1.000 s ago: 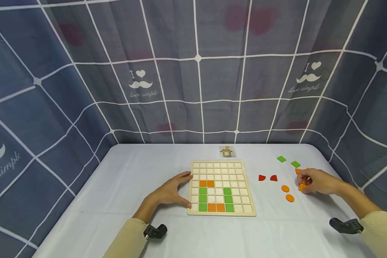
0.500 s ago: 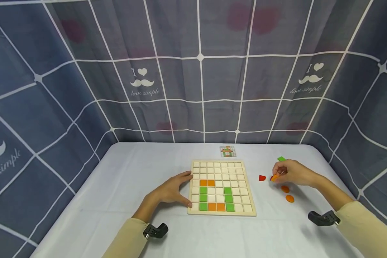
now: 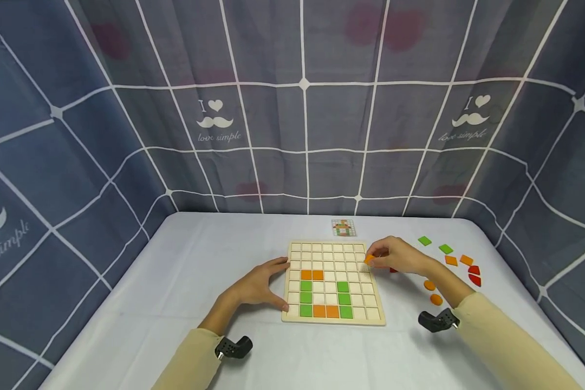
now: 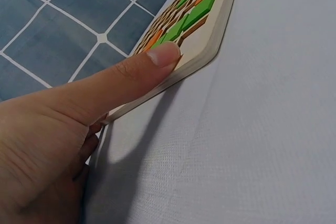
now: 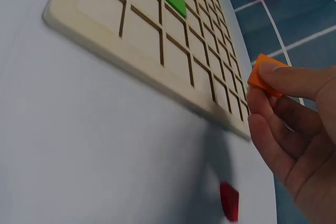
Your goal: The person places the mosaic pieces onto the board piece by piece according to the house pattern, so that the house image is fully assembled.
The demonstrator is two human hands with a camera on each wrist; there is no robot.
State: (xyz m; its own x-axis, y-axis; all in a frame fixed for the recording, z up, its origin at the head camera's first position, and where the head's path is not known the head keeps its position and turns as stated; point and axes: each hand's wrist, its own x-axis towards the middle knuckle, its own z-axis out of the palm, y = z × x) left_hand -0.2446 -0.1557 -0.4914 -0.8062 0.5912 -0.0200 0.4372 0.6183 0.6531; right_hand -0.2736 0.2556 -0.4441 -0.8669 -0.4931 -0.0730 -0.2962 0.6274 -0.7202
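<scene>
My right hand [image 3: 400, 255] pinches an orange square tile [image 5: 264, 73] between thumb and fingers, in the air by the right edge of the pale wooden grid board [image 3: 333, 322]. My left hand [image 3: 253, 287] touches the board's left edge, thumb and fingers spread apart. The thumb tip [image 4: 164, 55] rests on the rim near the front left corner. Set in the board are green tiles [image 3: 305, 298] in two columns, with orange tiles [image 3: 325, 311] along the front row and another orange pair [image 3: 312, 274] farther up.
Right of the board lie green tiles [image 3: 446, 248], orange tiles [image 3: 450, 260], red quarter-round pieces [image 3: 475, 280] and orange round pieces [image 3: 436, 299]. One red piece [image 5: 229, 201] sits below my right hand. Behind the board is a small pattern card [image 3: 343, 227]. A checked curtain [image 3: 331, 119] surrounds the table.
From the loose pieces at the far right, my right hand has moved left to the board's right edge, carrying the orange tile. My left hand stays at the board's edge.
</scene>
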